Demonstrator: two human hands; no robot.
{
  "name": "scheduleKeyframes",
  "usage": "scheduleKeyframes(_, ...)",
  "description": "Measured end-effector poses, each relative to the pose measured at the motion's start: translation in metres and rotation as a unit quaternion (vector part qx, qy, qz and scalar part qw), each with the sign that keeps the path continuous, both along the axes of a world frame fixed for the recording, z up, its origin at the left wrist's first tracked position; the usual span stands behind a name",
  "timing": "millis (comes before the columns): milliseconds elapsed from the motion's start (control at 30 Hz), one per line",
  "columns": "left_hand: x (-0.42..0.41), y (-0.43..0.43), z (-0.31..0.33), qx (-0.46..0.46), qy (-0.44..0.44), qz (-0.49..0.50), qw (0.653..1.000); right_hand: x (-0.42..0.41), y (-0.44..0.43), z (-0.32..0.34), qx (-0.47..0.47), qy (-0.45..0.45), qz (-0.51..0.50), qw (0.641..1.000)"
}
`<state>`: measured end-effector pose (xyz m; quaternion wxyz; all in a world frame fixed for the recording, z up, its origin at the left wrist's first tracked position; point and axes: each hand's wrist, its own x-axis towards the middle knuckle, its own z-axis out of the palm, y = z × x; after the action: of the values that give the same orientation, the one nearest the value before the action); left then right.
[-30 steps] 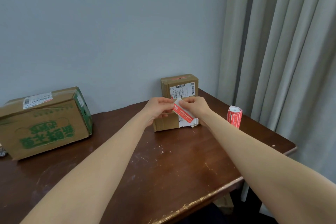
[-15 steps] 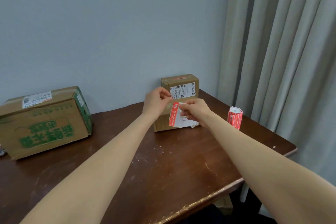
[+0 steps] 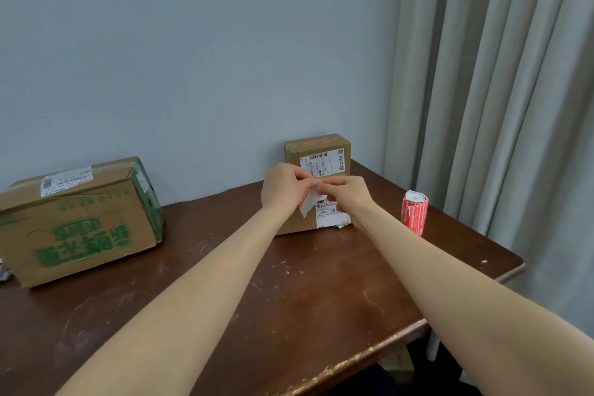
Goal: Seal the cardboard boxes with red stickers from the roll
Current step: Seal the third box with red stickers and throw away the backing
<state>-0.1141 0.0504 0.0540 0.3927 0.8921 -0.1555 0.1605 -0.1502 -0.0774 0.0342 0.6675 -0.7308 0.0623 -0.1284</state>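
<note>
Pinching one red sticker (image 3: 307, 204) by its top end with both hands: left hand (image 3: 284, 191) and right hand (image 3: 348, 194) each grip it with the fingertips. It hangs in front of the small cardboard box (image 3: 316, 151), which stands near the table's far edge. Contact with the box: cannot tell. The sticker roll (image 3: 414, 212) is upright near the right edge. The large green-printed box (image 3: 80, 225) sits well apart at left, with scratched table (image 3: 289, 292) between.

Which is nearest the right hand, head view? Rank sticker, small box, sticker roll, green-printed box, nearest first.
1. sticker, pinched by the right hand.
2. small box, just behind.
3. sticker roll, to its right.
4. green-printed box, far left.
</note>
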Motion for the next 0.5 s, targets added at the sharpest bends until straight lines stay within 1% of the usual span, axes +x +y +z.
scheduleKeyframes(400,-0.0041,-0.0023,0.0016,0.021,-0.005,0.009,1.000,-0.0009,-0.0004,0.0002,-0.016,-0.022,0.007,1.000)
scheduleKeyframes(500,-0.0056,-0.0026,0.0018,0.012,0.002,0.013,1.000,-0.0008,0.0003,0.0001,-0.016,-0.018,0.007,1.000)
